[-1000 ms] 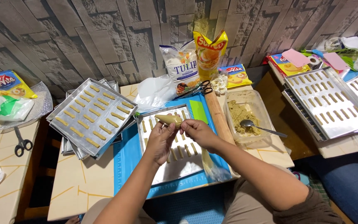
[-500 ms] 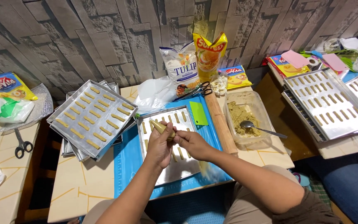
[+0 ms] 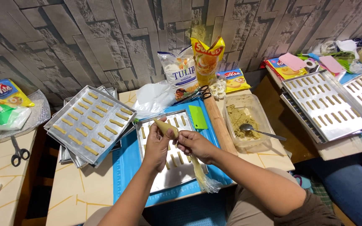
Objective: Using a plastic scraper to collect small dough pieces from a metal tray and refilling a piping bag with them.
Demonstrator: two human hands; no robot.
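Note:
My left hand (image 3: 158,144) grips a dough-filled piping bag (image 3: 166,127), its tip pointing up and left over a metal baking tray (image 3: 177,178). My right hand (image 3: 193,144) pinches the bag's twisted plastic tail (image 3: 201,175), which hangs down toward the table's front edge. Several short strips of piped dough (image 3: 181,121) lie in rows on the tray's far half. The tray rests on a blue mat (image 3: 124,167).
A stack of trays (image 3: 91,123) with piped strips sits left. A wooden rolling pin (image 3: 218,123), green scraper (image 3: 197,117), plastic tub of dough with spoon (image 3: 248,125) and scissors (image 3: 197,94) lie right and behind. More trays (image 3: 323,104) are far right. Flour bags (image 3: 179,71) stand at the wall.
Both hands have lifted slightly and the bag's tip now points up-left; the right hand has slid back along the bag's tail.

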